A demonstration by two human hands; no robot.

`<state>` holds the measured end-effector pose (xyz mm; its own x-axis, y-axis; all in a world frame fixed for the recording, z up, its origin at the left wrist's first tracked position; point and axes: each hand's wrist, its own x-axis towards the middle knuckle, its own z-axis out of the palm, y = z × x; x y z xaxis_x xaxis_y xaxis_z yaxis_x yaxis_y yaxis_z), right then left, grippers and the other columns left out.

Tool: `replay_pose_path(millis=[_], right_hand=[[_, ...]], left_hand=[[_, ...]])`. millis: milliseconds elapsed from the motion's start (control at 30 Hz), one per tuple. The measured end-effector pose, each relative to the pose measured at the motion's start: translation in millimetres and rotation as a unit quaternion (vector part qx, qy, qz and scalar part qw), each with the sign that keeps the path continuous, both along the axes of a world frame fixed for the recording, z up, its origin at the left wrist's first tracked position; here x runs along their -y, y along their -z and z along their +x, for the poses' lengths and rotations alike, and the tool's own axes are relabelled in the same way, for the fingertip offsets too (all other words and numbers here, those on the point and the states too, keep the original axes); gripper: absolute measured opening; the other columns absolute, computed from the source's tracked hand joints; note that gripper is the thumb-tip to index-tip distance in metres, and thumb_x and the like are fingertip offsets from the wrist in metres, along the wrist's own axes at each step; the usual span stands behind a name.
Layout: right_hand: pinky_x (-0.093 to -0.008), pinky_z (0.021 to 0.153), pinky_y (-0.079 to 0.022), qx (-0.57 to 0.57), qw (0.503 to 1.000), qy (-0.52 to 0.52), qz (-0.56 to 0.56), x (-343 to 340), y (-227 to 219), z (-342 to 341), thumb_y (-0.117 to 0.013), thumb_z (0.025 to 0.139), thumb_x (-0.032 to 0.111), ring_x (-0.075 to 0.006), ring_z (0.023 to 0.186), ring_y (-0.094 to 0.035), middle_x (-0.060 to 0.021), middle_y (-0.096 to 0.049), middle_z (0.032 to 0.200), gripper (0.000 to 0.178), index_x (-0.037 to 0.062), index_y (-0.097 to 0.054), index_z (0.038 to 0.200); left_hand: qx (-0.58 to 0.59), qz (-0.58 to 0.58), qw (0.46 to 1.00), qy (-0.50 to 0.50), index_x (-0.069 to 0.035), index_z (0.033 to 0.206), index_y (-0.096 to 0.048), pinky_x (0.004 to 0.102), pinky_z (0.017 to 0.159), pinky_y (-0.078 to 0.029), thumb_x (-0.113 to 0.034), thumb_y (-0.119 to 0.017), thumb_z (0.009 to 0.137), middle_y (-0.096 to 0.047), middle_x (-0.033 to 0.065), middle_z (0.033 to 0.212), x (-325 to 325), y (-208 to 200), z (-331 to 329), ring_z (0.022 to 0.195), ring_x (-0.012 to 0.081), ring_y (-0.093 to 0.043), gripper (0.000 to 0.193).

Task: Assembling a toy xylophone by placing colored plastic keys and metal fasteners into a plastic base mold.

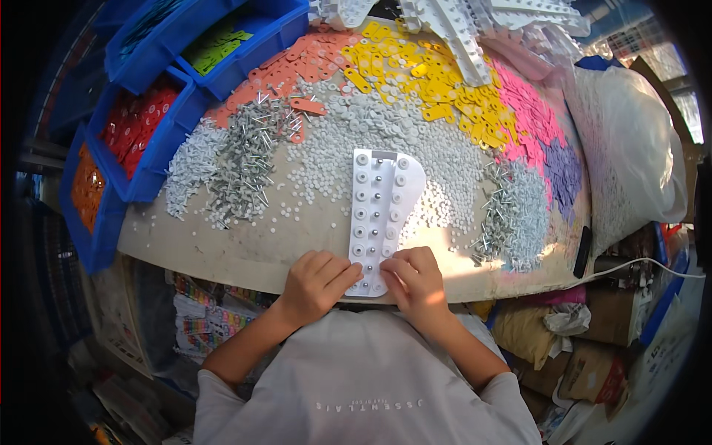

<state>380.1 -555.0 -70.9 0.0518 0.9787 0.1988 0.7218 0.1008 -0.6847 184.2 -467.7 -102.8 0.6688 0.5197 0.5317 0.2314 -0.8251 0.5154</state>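
A long white plastic piece (pixel 380 222), curved out on its right side, lies at the table's near edge. White round washers sit along both its sides, and a row of small metal pins runs down its middle channel. My left hand (pixel 313 285) is closed in a pinch at the lower left washers, fingertips touching the piece's edge. At the lower right washers, my right hand (pixel 417 284) is closed too, thumb and forefinger together. Whatever either pinch holds is too small or hidden to make out. Beyond the piece spread many loose white washers (pixel 319 159).
Metal rivets (pixel 248 159) lie left, with more rivets (pixel 493 215) right. Orange tabs (pixel 311 63), yellow tabs (pixel 452 89), pink tabs (pixel 530 111) and purple tabs (pixel 564 174) ring the back. Blue bins (pixel 152 189) stand left; a translucent bag (pixel 630 141) stands right.
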Motion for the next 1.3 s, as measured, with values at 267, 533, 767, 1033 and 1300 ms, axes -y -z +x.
replay_pose_path(millis=[267,533,767,1033,1300], right_hand=[[-0.0386,0.075,-0.047,-0.003,0.999,0.008,0.034,3.8,11.3,6.0,-0.077,0.073,0.0,-0.0278,0.086,-0.057,-0.0068,-0.062,0.09,0.023,0.0054,-0.071,0.094],[-0.0379,0.075,-0.047,-0.004,0.997,-0.045,0.065,-6.0,-3.4,17.6,-0.072,0.074,-0.01,-0.0289,0.083,-0.06,-0.0102,-0.064,0.091,0.023,0.0035,-0.066,0.091],[-0.0405,0.078,-0.046,0.058,0.994,0.085,0.046,-36.5,-16.2,66.5,-0.063,0.079,-0.011,-0.0331,0.088,-0.057,-0.0123,-0.062,0.09,0.019,0.0023,-0.062,0.092],[-0.0441,0.084,-0.045,0.191,0.981,0.035,0.021,-107.9,-29.6,108.9,-0.068,0.085,0.006,-0.034,0.091,-0.057,-0.0129,-0.063,0.09,0.008,0.0054,-0.065,0.093],[-0.045,0.08,-0.048,0.207,0.968,0.046,0.132,-262.2,22.2,131.5,-0.07,0.081,0.007,-0.0334,0.089,-0.06,-0.0136,-0.066,0.087,0.013,0.0058,-0.071,0.094]], left_hand=[[-0.022,0.032,0.999,-0.008,-0.004,0.098,-0.071,0.0362,0.059,-0.044,-0.008,-0.081,0.073,-0.061,0.0028,0.081,4.6,3.3,-1.9,0.071,0.0223,-0.057,0.026],[0.032,-0.061,0.994,-0.081,-0.002,0.088,-0.067,0.0391,0.069,-0.049,-0.002,-0.073,0.079,-0.063,0.0092,0.082,-92.3,-37.2,14.4,0.076,0.028,-0.062,0.011],[-0.044,-0.119,0.98,-0.153,-0.004,0.099,-0.07,0.0384,0.078,-0.052,-0.006,-0.068,0.086,-0.067,0.0109,0.094,-235.9,-6.3,40.8,0.088,0.0264,-0.067,0.013],[-0.139,-0.013,0.981,-0.131,-0.006,0.094,-0.073,0.0417,0.086,-0.048,-0.012,-0.071,0.083,-0.065,0.0093,0.09,-283.3,22.3,73.0,0.093,0.0281,-0.064,0.013],[-0.088,0.033,0.993,-0.076,-0.009,0.09,-0.074,0.0404,0.09,-0.045,-0.009,-0.073,0.078,-0.063,0.0074,0.091,-281.2,21.9,73.9,0.096,0.0284,-0.06,0.012]])
